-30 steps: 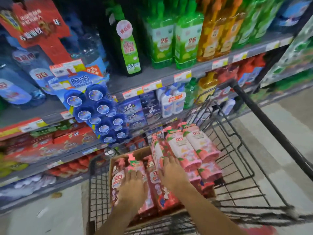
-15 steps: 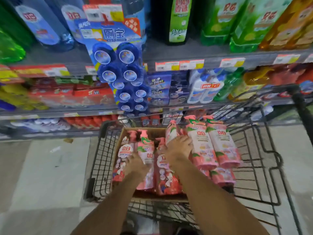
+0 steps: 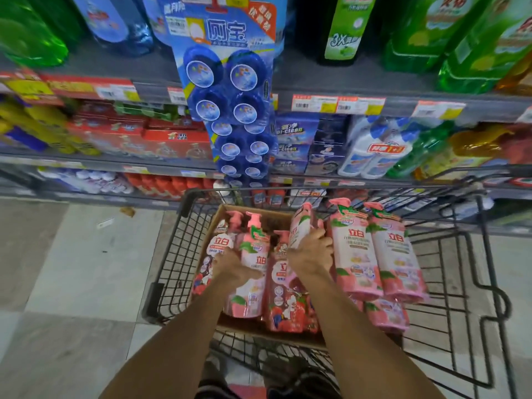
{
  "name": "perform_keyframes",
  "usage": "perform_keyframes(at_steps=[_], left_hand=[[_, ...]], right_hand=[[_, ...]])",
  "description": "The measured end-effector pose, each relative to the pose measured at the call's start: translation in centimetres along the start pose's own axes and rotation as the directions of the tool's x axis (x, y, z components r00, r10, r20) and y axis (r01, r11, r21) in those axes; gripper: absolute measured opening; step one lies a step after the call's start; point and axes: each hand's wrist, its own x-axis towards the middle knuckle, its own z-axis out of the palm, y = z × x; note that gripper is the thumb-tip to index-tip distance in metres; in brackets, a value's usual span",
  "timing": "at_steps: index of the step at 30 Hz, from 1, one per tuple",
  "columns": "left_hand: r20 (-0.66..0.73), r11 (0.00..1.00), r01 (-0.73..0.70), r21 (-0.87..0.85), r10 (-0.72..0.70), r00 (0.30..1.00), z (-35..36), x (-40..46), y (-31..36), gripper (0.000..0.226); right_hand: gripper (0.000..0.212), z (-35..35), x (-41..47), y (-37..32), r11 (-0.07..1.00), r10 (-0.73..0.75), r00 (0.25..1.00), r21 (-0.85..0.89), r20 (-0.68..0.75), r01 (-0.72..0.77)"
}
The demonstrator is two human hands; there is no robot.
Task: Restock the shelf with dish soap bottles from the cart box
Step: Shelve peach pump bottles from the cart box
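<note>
Pink soap bottle (image 3: pixel 300 226), plastic with a pump top, lies tilted in the cardboard box (image 3: pixel 260 218); the right hand (image 3: pixel 309 254) curls round its lower part, which is hidden. The left hand (image 3: pixel 233 267) wraps a second bottle (image 3: pixel 253 254) in the box; its fingers are hidden underneath. At least seven bottles are visible, some in paired shrink-wrap, lower ones partly covered. The box sits inside the black wire cart (image 3: pixel 172 254). Beyond the cart, shelves (image 3: pixel 374 84) hold blurred goods; blue disc packs (image 3: pixel 230 90) hang there.
</note>
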Motion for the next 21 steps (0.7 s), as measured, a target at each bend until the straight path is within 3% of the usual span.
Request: perform_keyframes(at_steps=[3,7,10,13,16,21], left_hand=[[-0.073,0.994,-0.025,-0.106,0.018,0.997,0.7,-1.0,0.3,0.114],[-0.067,0.963,-0.089,-0.253,0.074,0.995,0.6,-2.5,-0.4,0.098],[-0.023,0.911,-0.146,-0.385,0.148,0.989,0.0,-2.7,-2.3,0.087],[-0.029,0.838,-0.169,-0.518,0.181,0.983,-0.6,-2.8,-5.0,0.083],[-0.051,0.760,-0.231,-0.607,0.253,0.966,-2.2,-3.9,-7.4,0.085],[-0.088,0.613,-0.270,-0.742,0.310,0.947,-7.5,-6.4,-11.2,0.077]], right_hand=[[0.102,0.8,-0.2,1.1,0.997,-0.082,0.996,-0.007,-0.040,0.082],[0.098,1.8,-0.3,2.9,0.956,-0.085,0.996,0.286,0.032,0.072],[0.060,3.1,-1.3,4.5,0.776,-0.096,0.982,0.631,0.163,-0.028],[0.037,3.2,-4.0,5.7,0.632,-0.184,0.961,0.773,0.205,-0.044],[0.051,3.4,-6.3,6.6,0.555,-0.264,0.941,0.831,0.213,-0.033],[0.069,3.8,-10.1,4.9,0.533,-0.345,0.920,0.846,0.186,0.028]])
